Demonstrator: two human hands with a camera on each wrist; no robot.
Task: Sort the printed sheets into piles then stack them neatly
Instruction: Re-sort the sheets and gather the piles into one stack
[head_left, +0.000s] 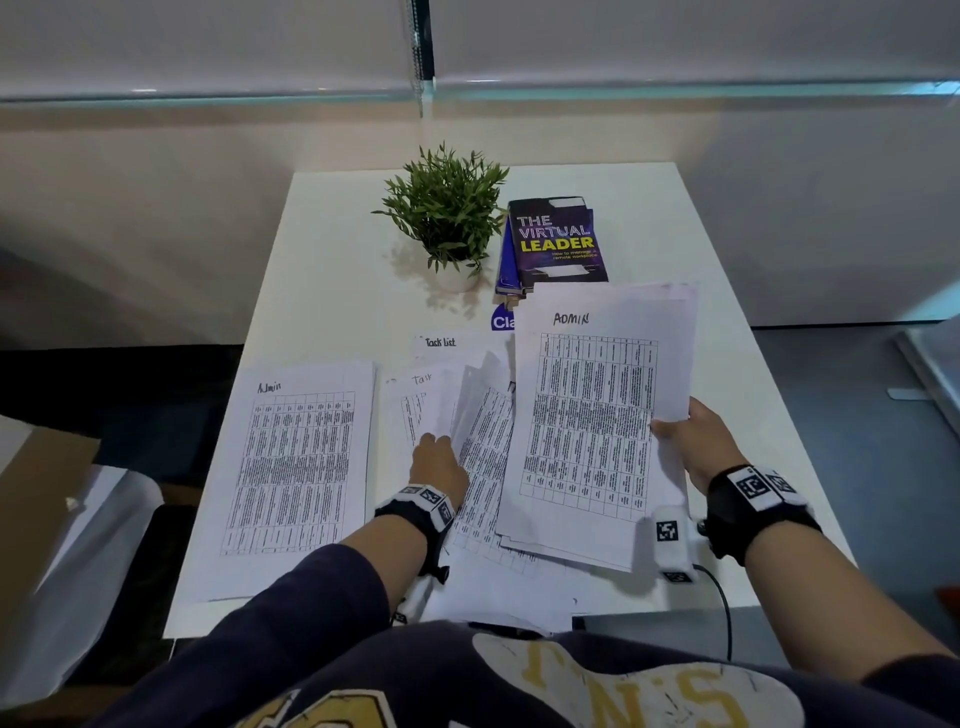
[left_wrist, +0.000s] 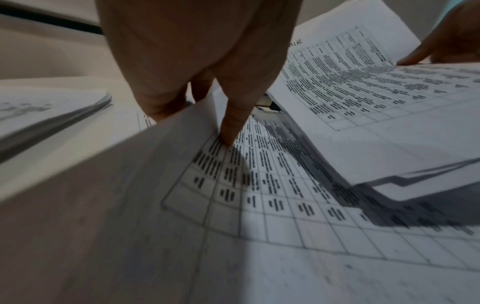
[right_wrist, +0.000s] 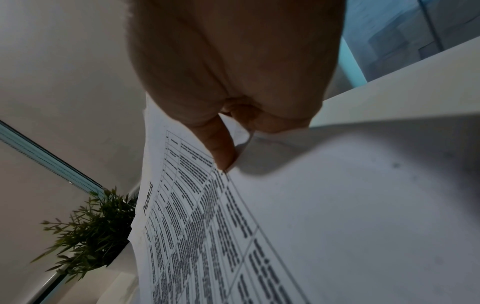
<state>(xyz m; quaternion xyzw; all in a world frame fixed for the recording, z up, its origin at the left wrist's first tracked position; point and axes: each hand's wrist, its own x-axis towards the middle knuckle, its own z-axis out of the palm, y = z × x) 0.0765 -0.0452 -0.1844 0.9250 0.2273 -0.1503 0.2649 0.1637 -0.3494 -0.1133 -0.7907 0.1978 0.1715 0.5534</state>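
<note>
On the white table a pile of printed sheets headed "Admin" lies at the left. Loose printed sheets are spread in the middle, two of them headed "Task" and "Task list". My left hand pinches one loose sheet there, thumb on the print and fingers behind the lifted edge. My right hand holds a bundle of sheets headed "ADMIN" raised and tilted over the right side, thumb on top and fingers beneath.
A small potted plant and a stack of books stand at the back of the table, with a blue label in front of them. A black cable hangs at the near right edge. A cardboard box sits on the floor to the left.
</note>
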